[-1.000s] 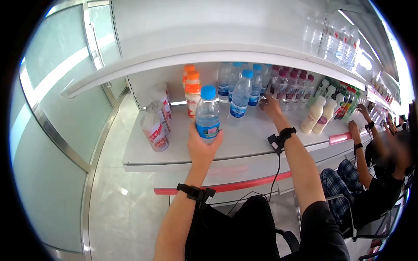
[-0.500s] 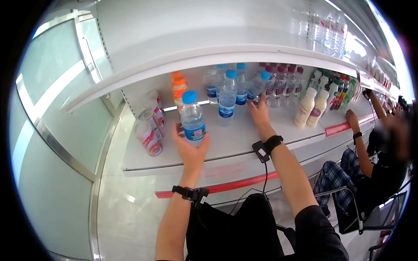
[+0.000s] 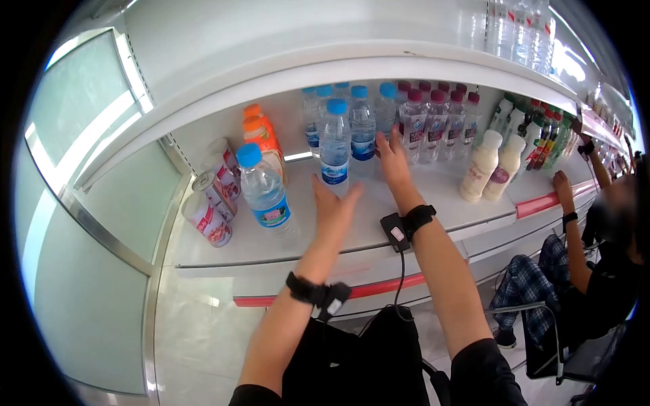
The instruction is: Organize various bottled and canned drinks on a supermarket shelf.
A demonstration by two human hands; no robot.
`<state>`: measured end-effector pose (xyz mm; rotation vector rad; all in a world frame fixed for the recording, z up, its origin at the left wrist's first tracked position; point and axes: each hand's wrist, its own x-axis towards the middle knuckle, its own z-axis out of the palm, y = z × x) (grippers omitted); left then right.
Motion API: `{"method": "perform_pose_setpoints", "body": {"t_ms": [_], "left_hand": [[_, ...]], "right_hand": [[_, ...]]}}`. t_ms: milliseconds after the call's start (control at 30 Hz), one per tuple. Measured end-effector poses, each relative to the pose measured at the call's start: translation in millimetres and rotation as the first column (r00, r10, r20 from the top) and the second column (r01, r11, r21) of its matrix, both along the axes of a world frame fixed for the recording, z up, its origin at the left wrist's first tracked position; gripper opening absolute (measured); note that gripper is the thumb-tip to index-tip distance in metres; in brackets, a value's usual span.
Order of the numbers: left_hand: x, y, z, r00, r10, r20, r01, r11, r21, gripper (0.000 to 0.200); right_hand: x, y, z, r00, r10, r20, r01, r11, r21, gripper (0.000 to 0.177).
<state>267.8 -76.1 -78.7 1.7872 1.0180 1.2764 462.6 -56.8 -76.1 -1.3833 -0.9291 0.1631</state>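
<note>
My left hand (image 3: 334,210) is open and empty, its thumb and fingers apart, just in front of an upright blue-capped water bottle (image 3: 334,145). My right hand (image 3: 394,159) reaches into the shelf, with thumb and fingers around the lower part of another blue-capped water bottle (image 3: 386,108). That bottle stands upright at the back, its base hidden by my fingers. Between these two is a blue-capped bottle (image 3: 363,128) with a blue label. Left of my left hand, a larger water bottle (image 3: 267,193) with a blue-green label stands near the shelf's front.
Pink-and-white cans (image 3: 208,220) and orange-capped bottles (image 3: 261,132) occupy the left side. Maroon-capped bottles (image 3: 433,128) and two cream bottles (image 3: 481,169) stand to the right. An upper shelf (image 3: 325,74) overhangs. A seated person (image 3: 575,271) works at the far right.
My left hand has let go of the larger water bottle, which now stands further left, and moved right. The bottle at my right hand has gone from tilted to upright among the others.
</note>
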Motion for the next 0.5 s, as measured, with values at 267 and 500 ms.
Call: {"method": "perform_pose_setpoints", "body": {"t_ms": [267,500], "left_hand": [[21,47,-1,0.946,-0.321,-0.048,0.319,0.946,-0.057,0.104],[46,86,-20,0.734,-0.37,0.569,0.469,0.883,-0.03,0.073]], "right_hand": [[-16,-12,21,0.977,0.207,0.058,-0.206,0.978,-0.017,0.09],[-13,-14,19,0.979,0.12,0.163,-0.096,0.984,-0.15,0.091]]}}
